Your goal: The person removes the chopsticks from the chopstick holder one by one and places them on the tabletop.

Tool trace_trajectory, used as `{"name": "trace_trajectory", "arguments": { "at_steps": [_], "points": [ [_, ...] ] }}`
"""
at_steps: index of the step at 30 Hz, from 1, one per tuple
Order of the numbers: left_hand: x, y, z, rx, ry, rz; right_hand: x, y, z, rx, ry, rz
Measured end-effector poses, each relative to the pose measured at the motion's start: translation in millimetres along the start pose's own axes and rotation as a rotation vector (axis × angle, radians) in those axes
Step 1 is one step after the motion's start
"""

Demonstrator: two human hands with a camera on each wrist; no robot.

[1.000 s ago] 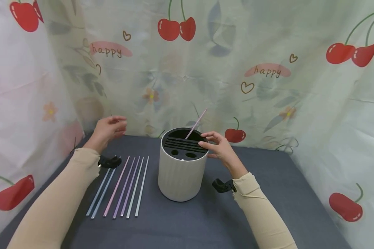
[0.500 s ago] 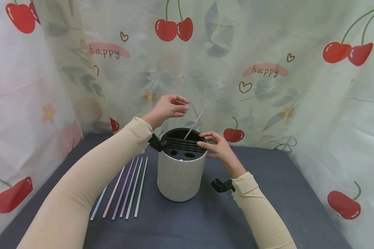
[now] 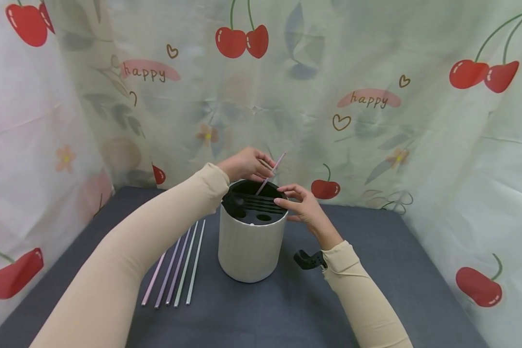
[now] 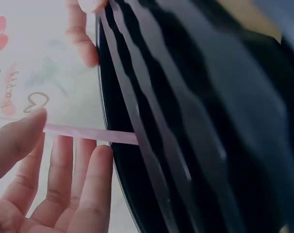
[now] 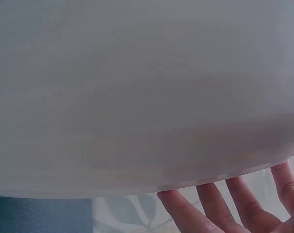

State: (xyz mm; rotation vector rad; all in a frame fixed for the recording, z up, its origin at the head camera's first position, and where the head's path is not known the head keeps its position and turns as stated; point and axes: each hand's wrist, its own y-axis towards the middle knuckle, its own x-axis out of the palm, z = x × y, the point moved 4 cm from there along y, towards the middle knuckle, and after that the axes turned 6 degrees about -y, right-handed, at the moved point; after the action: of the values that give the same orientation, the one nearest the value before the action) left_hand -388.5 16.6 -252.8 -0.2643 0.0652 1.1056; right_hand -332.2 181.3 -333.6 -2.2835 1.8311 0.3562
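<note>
A pale ribbed knife holder (image 3: 250, 256) with a black slotted top (image 3: 261, 205) stands mid-table. From its rear opening leans a pink chopstick (image 4: 89, 133). My left hand (image 3: 249, 164) is at that chopstick, thumb (image 4: 28, 136) against it and the other fingers spread just below, loosely extended. My right hand (image 3: 306, 205) rests at the holder's right rim, thumb over the top edge. In the right wrist view its fingertips (image 5: 205, 194) touch the outer wall. Several chopsticks, including a silver one (image 3: 195, 266) and a pink one (image 3: 153, 282), lie side by side left of the holder, partly behind my left sleeve.
A dark grey cloth (image 3: 252, 319) covers the table. Patterned curtains (image 3: 296, 121) with cherries close it off at the back and both sides. My left forearm (image 3: 130, 261) crosses over the laid-out chopsticks.
My left hand has swung right from beyond the laid-out chopsticks, over the holder, and come down to the leaning pink chopstick. The right hand has stayed on the rim.
</note>
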Motion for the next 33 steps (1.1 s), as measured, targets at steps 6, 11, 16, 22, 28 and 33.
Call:
{"name": "trace_trajectory", "arguments": {
  "at_steps": [6, 11, 16, 22, 28, 33],
  "points": [
    [1.2, -0.8, -0.9, 0.006, 0.073, 0.002, 0, 0.6, 0, 0.004, -0.002, 0.005],
    [-2.8, -5.4, 1.5, 0.039, 0.119, -0.004, 1, 1.2, 1, 0.013, 0.001, 0.007],
    [-23.2, -19.2, 20.9, 0.227, 0.039, 0.044, 1, 1.2, 2, 0.017, -0.002, 0.005],
    [-68.4, -57.5, 64.9, 0.563, -0.24, 0.211, -2, -1.7, 0, 0.006, -0.012, 0.015],
    [-121.1, -101.4, 79.7, 0.744, -0.537, 0.384, -1, -1.9, 0, 0.001, -0.011, 0.006],
    [-156.7, -120.1, 46.8, 0.667, -0.551, 0.484, 1, -1.5, 0, 0.002, -0.007, -0.001]
  ]
}}
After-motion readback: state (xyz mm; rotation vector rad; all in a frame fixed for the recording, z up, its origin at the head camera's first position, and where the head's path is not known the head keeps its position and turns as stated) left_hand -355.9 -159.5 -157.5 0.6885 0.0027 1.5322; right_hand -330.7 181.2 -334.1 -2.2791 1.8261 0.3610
